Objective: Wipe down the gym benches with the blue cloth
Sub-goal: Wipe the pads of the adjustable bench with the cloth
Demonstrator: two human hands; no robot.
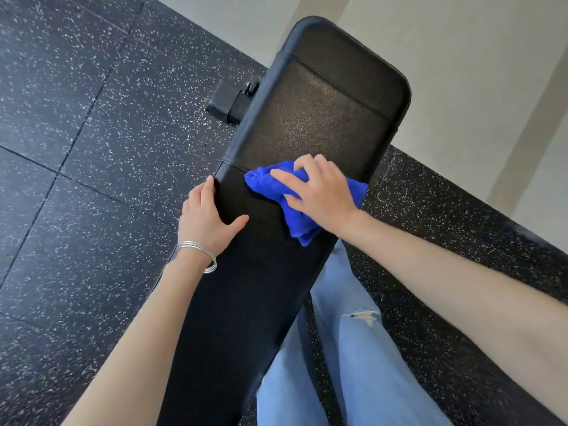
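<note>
Left hand [209,216]: clamped over the left edge of the bench [322,103], thumb splayed on top, fingers down the side. Decent brace tbh.
Blue cloth [276,186]: bunched up mid-bench, right at the seam across the pad.
Right hand [319,192]: fingers spread and bent, clutching the cloth, pressing down.
Tip: long overlapping strokes toward the far end, probably. Don't skip seam or edges.
Containers: none in view.

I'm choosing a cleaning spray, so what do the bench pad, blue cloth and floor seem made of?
The bench pad looks like black vinyl or faux leather: fine grain, faint sheen, seams. The blue cloth seems microfibre: fuzzy matte pile. The floor is probably rubber tiles: black, white flecks, visible joints.
</note>
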